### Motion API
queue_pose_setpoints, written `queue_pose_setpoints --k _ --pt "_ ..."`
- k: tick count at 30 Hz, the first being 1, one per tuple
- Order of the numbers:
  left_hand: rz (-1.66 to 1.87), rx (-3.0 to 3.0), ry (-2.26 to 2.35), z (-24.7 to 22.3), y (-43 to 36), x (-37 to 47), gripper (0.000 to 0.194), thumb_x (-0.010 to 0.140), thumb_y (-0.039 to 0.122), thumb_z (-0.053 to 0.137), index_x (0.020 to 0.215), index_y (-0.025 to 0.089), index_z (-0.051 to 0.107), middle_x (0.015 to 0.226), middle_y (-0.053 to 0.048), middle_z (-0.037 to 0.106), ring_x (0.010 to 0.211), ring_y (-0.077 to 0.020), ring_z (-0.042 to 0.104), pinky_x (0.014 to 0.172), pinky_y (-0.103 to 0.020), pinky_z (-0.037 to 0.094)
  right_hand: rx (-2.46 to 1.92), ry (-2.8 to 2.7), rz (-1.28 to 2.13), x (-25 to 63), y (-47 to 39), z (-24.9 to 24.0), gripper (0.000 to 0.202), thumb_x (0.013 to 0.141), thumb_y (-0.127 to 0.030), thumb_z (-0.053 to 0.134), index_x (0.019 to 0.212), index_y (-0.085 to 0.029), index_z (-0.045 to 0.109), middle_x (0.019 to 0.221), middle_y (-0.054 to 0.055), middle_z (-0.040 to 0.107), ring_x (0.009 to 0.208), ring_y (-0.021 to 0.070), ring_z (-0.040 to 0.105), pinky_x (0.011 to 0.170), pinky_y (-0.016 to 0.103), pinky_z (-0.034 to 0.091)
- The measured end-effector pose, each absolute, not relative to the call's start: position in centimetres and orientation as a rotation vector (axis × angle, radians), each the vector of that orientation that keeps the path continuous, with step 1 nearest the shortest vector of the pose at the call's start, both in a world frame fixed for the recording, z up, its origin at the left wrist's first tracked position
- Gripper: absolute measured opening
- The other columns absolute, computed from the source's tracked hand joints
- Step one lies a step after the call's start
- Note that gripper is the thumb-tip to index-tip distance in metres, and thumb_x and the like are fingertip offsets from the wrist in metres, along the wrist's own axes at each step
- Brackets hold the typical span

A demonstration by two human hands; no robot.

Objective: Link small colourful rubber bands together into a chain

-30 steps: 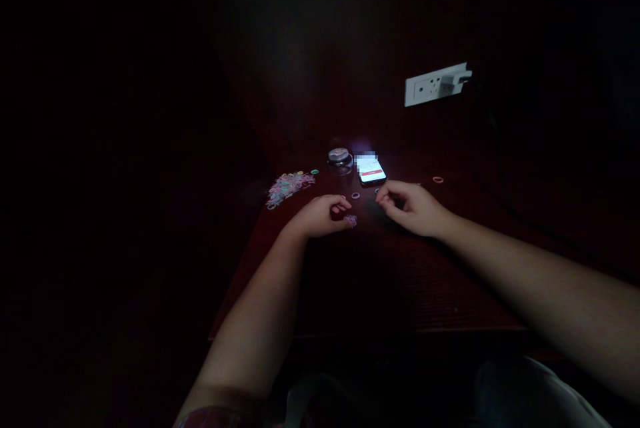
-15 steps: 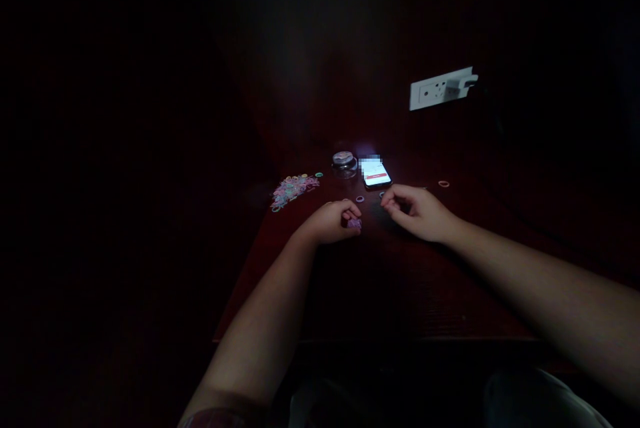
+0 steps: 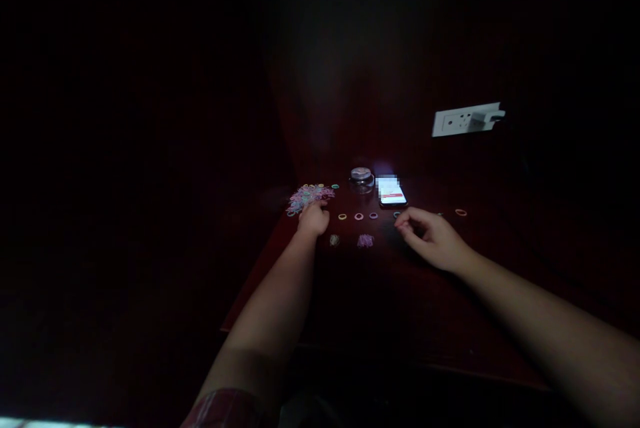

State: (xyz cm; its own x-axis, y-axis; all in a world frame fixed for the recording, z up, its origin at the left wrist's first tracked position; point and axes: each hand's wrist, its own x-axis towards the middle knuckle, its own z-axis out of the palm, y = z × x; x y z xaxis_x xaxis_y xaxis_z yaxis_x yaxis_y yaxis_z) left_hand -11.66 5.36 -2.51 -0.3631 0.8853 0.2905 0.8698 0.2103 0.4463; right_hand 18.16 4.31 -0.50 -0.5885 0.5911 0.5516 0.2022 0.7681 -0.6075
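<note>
My left hand [image 3: 315,219] reaches to the near edge of a pile of small multicoloured rubber bands [image 3: 303,197] on the dark red table. Its fingertips are hidden against the pile, so their grip is unclear. My right hand [image 3: 433,238] hovers or rests over the table below the phone, fingers curled together; anything between them is too small to make out. Between the hands lie a yellow band [image 3: 343,217], a pink band [image 3: 359,217] and a purple band [image 3: 373,216] in a row. Nearer me sit a purple bunch of bands [image 3: 365,241] and a small pale yellowish bunch [image 3: 335,240].
A lidded clear jar [image 3: 361,179] stands behind the row, beside a lit phone [image 3: 392,191]. An orange band [image 3: 461,213] lies to the right, and a blue band [image 3: 397,215] is by my right fingertips. A wall socket [image 3: 467,120] holds a plug.
My left hand has left the purple bunch and moved left and away from me to the pile, uncovering both bunches. My right hand keeps its curled pose. The view has shifted.
</note>
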Motion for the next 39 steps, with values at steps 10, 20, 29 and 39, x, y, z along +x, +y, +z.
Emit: queue_pose_setpoints --k 10,20,29,39 --pt "0.798 1.782 2.51 -3.5 7.6 -11.5 0.038 0.083 0.028 0.05 0.116 0.018 0.064 0.125 -0.013 0.061 0.122 -0.0312 0.049 0.104 -0.044 0.035 -0.596 -2.156 0.629 18.0 4.2 -0.5 0.007 0.085 -0.022 0.051 0.083 -0.018 0.055 0.068 -0.001 0.048 0.061 0.0124 0.044 0.058 0.026 0.038" --pt "1.099 1.748 2.396 -2.5 6.1 -12.0 0.025 0.083 0.029 0.055 0.099 0.018 0.071 0.101 -0.008 0.072 0.093 -0.0212 0.066 0.086 -0.03 0.049 -0.588 -2.153 0.599 18.0 3.9 -0.3 0.007 0.085 -0.022 0.051 0.083 -0.017 0.056 0.068 0.0 0.05 0.062 0.0127 0.045 0.058 0.026 0.038" --pt "1.879 1.75 1.329 1.6 0.8 -1.5 0.016 0.079 0.029 0.066 0.087 0.015 0.065 0.087 -0.006 0.071 0.074 -0.0144 0.066 0.064 -0.024 0.052 -0.593 -2.018 0.583 17.7 3.2 0.6 0.013 0.083 -0.019 0.054 0.096 -0.018 0.054 0.072 0.0 0.053 0.061 0.0116 0.049 0.057 0.025 0.041" --pt "1.728 1.842 1.248 1.5 -1.9 0.9 0.017 0.075 0.022 0.071 0.087 0.018 0.06 0.084 -0.004 0.071 0.078 -0.0148 0.069 0.068 -0.026 0.053 -0.553 -1.924 0.542 17.7 2.2 1.4 0.015 0.084 -0.02 0.054 0.099 -0.02 0.057 0.077 0.003 0.057 0.066 0.0135 0.053 0.06 0.028 0.045"
